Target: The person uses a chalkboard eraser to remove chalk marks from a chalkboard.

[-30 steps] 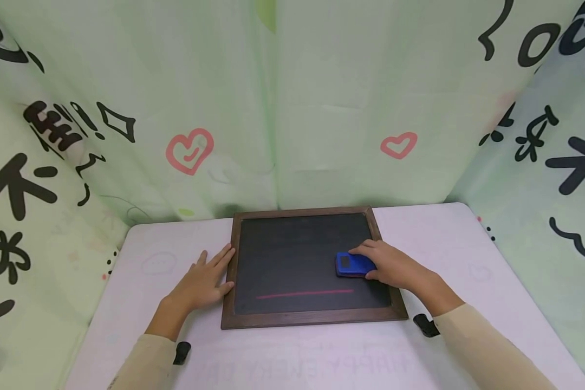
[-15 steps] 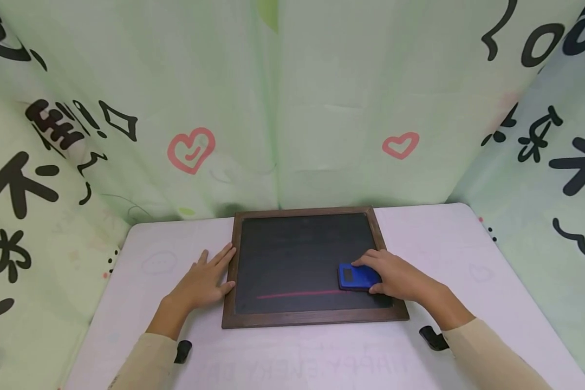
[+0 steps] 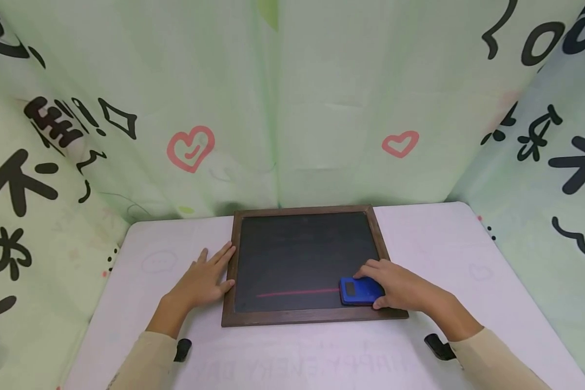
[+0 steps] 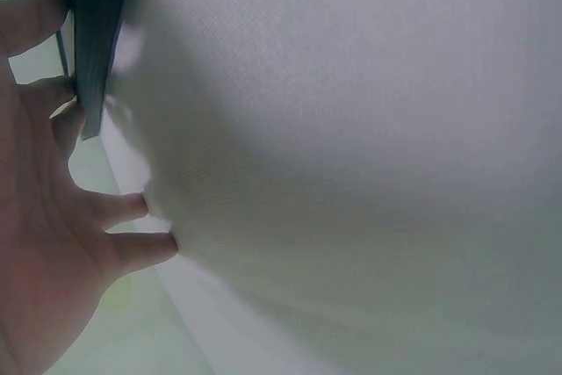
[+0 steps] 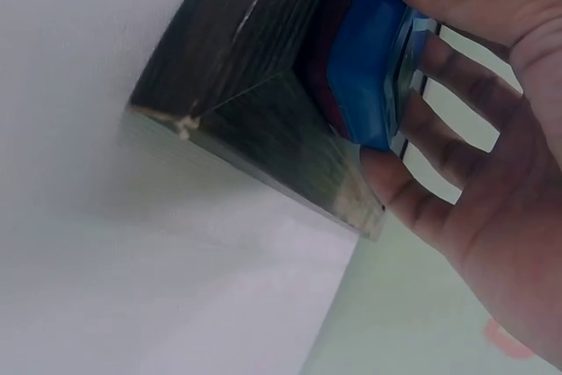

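Pale tabletop [image 3: 166,254] carries the chalkboard [image 3: 297,254], which your flat left hand [image 3: 202,281] steadies while your right hand [image 3: 400,287] grips the blue eraser [image 3: 358,291] on the red line [image 3: 297,293].

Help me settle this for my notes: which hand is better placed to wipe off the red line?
Right hand: it grips the blue eraser at the red line's end. Left hand rests flat against the chalkboard frame.

Right hand [image 3: 400,290] slid eraser [image 3: 358,291] down onto red line [image 3: 297,293].
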`<state>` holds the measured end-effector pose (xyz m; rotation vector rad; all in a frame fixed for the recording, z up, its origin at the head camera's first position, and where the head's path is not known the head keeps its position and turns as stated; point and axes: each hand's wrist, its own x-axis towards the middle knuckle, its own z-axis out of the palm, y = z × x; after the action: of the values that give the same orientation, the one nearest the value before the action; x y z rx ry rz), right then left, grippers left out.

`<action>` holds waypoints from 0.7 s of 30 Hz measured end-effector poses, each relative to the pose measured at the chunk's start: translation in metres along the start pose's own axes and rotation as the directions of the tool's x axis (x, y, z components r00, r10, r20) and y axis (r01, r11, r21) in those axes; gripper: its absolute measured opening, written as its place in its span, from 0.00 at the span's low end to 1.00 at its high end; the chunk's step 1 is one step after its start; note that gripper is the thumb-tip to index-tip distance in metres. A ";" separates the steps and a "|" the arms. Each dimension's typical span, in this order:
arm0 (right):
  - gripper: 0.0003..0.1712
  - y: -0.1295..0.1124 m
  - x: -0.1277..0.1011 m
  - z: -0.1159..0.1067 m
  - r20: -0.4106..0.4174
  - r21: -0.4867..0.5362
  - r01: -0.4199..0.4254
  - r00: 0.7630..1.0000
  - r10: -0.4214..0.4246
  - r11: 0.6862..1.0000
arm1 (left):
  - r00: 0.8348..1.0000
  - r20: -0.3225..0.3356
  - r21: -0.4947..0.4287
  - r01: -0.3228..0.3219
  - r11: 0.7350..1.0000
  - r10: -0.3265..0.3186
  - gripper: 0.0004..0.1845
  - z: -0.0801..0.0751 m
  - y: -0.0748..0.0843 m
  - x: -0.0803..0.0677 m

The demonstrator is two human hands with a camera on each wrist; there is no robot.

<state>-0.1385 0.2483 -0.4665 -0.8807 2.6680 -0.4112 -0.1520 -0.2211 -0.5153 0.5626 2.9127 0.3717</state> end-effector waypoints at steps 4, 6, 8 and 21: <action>0.33 -0.001 0.001 -0.001 -0.017 -0.039 0.025 1.000 -0.026 0.999 | 1.000 -0.003 -0.002 0.005 1.000 -0.005 0.42 0.000 -0.001 0.000; 0.34 -0.001 0.001 0.000 -0.023 -0.057 0.033 0.999 -0.034 0.998 | 1.000 -0.007 0.000 0.005 1.000 -0.005 0.42 0.000 -0.001 0.000; 0.34 -0.002 0.003 0.001 -0.027 -0.073 0.040 0.999 -0.042 0.997 | 1.000 -0.006 0.001 0.011 1.000 -0.011 0.42 0.000 -0.001 0.000; 0.33 -0.025 0.027 0.008 -0.001 -0.106 0.090 0.996 -0.090 0.990 | 1.000 -0.006 -0.004 0.004 1.000 -0.004 0.41 -0.002 0.001 -0.001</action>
<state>-0.1430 0.2112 -0.4705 -1.0356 2.6834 -0.2947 -0.1511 -0.2214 -0.5130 0.5560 2.9180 0.3789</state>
